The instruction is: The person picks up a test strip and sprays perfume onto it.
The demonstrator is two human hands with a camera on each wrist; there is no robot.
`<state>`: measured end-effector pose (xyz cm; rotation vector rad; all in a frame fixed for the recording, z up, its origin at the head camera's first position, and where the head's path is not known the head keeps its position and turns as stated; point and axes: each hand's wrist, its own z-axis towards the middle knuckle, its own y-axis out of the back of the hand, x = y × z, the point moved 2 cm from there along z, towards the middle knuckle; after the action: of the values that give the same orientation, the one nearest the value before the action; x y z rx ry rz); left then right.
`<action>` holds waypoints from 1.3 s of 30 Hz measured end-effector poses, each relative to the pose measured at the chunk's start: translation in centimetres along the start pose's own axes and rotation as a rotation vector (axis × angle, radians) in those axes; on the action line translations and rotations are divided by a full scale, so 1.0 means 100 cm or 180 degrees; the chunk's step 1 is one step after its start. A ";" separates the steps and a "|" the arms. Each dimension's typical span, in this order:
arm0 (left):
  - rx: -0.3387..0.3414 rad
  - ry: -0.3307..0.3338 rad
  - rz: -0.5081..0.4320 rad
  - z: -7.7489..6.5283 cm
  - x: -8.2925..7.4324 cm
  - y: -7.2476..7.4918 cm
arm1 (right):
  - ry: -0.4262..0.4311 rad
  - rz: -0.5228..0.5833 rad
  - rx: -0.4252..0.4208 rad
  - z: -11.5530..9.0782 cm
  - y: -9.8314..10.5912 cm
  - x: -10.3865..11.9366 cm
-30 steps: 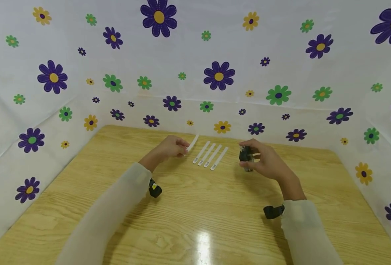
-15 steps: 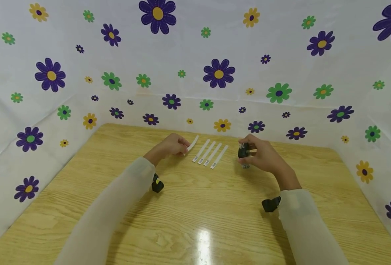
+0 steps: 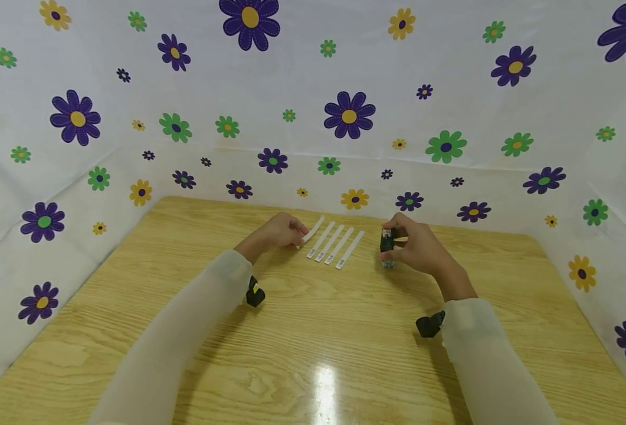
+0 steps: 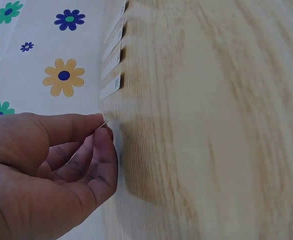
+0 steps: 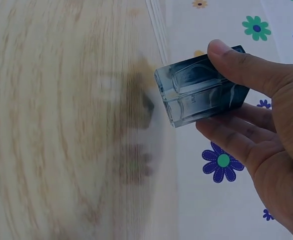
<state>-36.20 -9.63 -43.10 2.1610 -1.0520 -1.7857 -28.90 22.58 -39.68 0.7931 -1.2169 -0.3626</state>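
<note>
My right hand grips a perfume bottle, its thumb on one side and fingers on the other. The glass shades from clear at the base to dark blue-green. In the right wrist view the base seems just off the table. My left hand pinches one end of a white paper strip between thumb and fingers; the strip's free end curves up toward the back. Between the hands, several more white paper strips lie side by side on the table, each with small dark print at its near end.
The wooden table reaches a white cloth printed with flowers at its back and sides. Black wrist cameras hang below both forearms, the left one and the right one, close over the tabletop.
The bottle has turned more upright and shifted slightly left in the right hand. My left hand has moved a little right with its strip, nearer the row. The row of strips looks unmoved.
</note>
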 end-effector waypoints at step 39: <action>-0.0030 -0.0051 0.0121 -0.007 -0.002 -0.001 | -0.0072 -0.0117 -0.0139 -0.006 -0.003 0.002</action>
<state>-35.53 -9.61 -42.79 2.1104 -1.0787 -1.7906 -28.20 22.39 -39.83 0.7763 -1.2127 -0.4279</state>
